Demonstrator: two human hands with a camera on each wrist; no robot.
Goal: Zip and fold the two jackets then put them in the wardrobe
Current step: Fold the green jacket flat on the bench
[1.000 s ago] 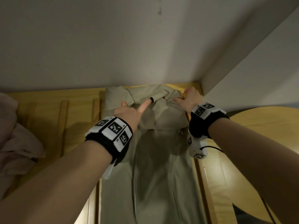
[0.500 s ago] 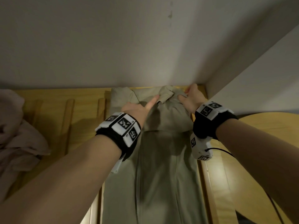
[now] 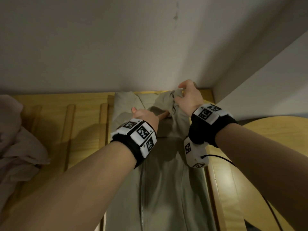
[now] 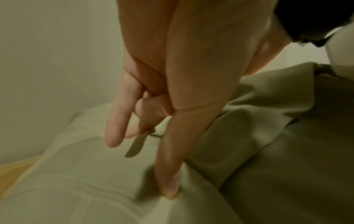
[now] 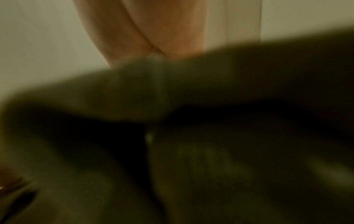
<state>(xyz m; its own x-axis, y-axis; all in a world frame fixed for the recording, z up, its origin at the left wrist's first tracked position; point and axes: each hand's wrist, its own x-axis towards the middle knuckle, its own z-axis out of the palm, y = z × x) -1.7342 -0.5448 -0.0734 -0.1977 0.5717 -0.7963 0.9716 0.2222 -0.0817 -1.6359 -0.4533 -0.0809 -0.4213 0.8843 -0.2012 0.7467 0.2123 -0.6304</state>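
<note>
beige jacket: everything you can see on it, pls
The beige jacket looks like thin, smooth woven fabric. It lies lengthwise on the wooden slats, its collar end toward the wall. A front zipper runs up its middle and looks closed in its lower part. The right hand pinches and lifts bunched collar fabric; the left hand presses fingers on the fabric near a small zipper pull.

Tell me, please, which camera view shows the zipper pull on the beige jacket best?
The left wrist view: the zipper pull hangs clearly below the left hand. The head view hides it among collar folds; the right wrist view is too blurred.
</note>
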